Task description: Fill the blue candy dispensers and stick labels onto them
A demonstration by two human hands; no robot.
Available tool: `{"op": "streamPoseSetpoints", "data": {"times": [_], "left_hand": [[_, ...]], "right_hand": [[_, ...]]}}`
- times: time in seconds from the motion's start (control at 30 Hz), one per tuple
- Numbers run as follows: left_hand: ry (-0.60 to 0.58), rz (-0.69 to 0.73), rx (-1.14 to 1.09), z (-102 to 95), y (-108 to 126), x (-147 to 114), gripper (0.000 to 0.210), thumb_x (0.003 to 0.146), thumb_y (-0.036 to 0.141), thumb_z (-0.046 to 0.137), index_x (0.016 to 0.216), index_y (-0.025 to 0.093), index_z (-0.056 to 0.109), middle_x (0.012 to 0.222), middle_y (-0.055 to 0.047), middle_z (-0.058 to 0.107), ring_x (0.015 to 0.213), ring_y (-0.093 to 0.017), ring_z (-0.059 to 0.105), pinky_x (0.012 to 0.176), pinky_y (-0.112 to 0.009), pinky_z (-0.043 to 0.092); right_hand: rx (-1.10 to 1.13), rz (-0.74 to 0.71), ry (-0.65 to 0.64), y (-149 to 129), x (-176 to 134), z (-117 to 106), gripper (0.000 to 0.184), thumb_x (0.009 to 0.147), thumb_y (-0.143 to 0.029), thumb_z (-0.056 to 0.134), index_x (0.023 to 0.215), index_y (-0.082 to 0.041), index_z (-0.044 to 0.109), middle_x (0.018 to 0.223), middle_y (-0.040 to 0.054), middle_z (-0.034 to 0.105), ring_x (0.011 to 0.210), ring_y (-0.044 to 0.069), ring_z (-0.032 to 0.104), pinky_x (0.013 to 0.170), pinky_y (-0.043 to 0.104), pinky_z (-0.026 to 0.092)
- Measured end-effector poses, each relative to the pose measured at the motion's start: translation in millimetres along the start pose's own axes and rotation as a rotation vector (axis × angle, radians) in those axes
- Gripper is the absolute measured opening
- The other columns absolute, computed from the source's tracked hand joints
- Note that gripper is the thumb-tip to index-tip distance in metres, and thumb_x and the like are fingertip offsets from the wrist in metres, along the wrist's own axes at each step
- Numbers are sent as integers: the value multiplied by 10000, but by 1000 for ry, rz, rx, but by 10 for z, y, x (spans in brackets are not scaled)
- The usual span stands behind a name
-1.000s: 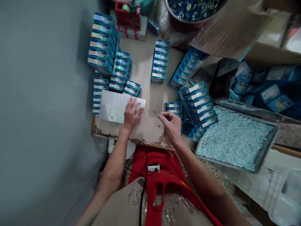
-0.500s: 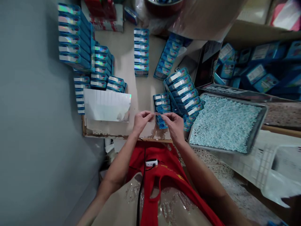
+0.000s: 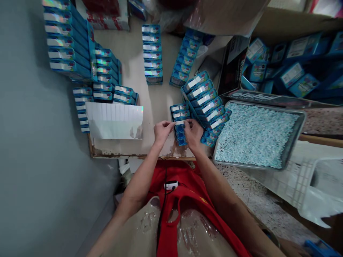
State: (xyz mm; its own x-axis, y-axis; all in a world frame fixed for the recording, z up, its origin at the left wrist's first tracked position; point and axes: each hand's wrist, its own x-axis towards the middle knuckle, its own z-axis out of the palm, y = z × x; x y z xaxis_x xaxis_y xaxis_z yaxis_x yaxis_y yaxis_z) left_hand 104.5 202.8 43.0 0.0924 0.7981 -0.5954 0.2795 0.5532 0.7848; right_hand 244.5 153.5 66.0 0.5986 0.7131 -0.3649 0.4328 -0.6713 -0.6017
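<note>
A narrow pale sticker strip [image 3: 179,122] is stretched between my two hands, just over a column of small blue boxes [image 3: 180,137]. My left hand [image 3: 162,132] pinches its left end between thumb and fingertips. At the other end my right hand [image 3: 193,132] has its fingers closed on the strip, close against the boxes. The upper boxes in this column carry white strips; the lower ones show round blue marks. Left of my hands lies a white sticker sheet [image 3: 115,121] with a row of strips along its upper part.
Tilted blue boxes with white strips [image 3: 206,100] lean beyond my right hand. More boxes stand in rows [image 3: 152,55] at the back and in stacks [image 3: 68,39] by the left wall. A metal tray [image 3: 292,142] of pale blue pieces and a carton [image 3: 235,71] of boxes stand right.
Both hands have moved slightly forward, and the strip now lies level over the box column. My right fingers have curled inward. The camera view has shifted a little.
</note>
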Motion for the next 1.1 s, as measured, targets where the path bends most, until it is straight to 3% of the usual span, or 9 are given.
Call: {"op": "streamPoseSetpoints", "data": {"times": [0.43,0.63,0.77,0.9,0.97,1.03,1.1], "left_hand": [[-23,-93,-100,2,-71,59,324,726,489,815,710,173,744,607,-3,663,549,-117,556,556,-243,423],[-187,-397,-471,74,-213,201,364,600,409,933,701,136,714,658,-22,680,558,-82,559,572,-225,417],[-143,-495,-581,207,-293,299,386,569,334,968,652,143,643,615,-1,644,532,-68,522,538,-217,372],[-76,-447,-607,347,-287,256,394,628,368,944,643,163,609,573,23,601,505,-71,474,513,-225,338],[-7,-372,-536,286,-248,147,335,671,354,921,681,173,640,592,16,615,514,-94,500,524,-240,355],[75,-190,-346,33,-188,-9,232,728,325,887,759,191,700,667,-8,670,584,-139,580,591,-270,431],[196,53,-62,-448,-112,-173,135,820,328,819,844,217,745,811,-52,734,761,-204,671,765,-333,514]], "right_hand": [[-131,32,-13,-76,66,39,301,960,-414,535,981,-182,726,792,48,706,758,208,613,809,336,441],[-175,77,25,-78,88,63,308,910,-436,590,1054,-172,658,816,63,727,785,244,665,800,350,463],[-242,105,47,-100,38,83,317,933,-410,563,1145,-178,606,889,98,754,845,271,698,770,342,448],[-336,83,34,-170,-13,91,270,973,-338,480,1174,-200,597,973,123,762,882,287,709,746,346,430],[-416,84,4,-218,-47,55,296,987,-288,436,1226,-194,585,985,145,755,879,296,712,746,358,427],[-510,92,-22,-261,-101,-11,334,989,-252,420,1279,-183,570,967,163,746,868,307,714,751,373,430],[-556,59,-27,-295,-182,-66,359,988,-268,439,1312,-177,563,942,164,737,852,311,710,760,384,438]]}}
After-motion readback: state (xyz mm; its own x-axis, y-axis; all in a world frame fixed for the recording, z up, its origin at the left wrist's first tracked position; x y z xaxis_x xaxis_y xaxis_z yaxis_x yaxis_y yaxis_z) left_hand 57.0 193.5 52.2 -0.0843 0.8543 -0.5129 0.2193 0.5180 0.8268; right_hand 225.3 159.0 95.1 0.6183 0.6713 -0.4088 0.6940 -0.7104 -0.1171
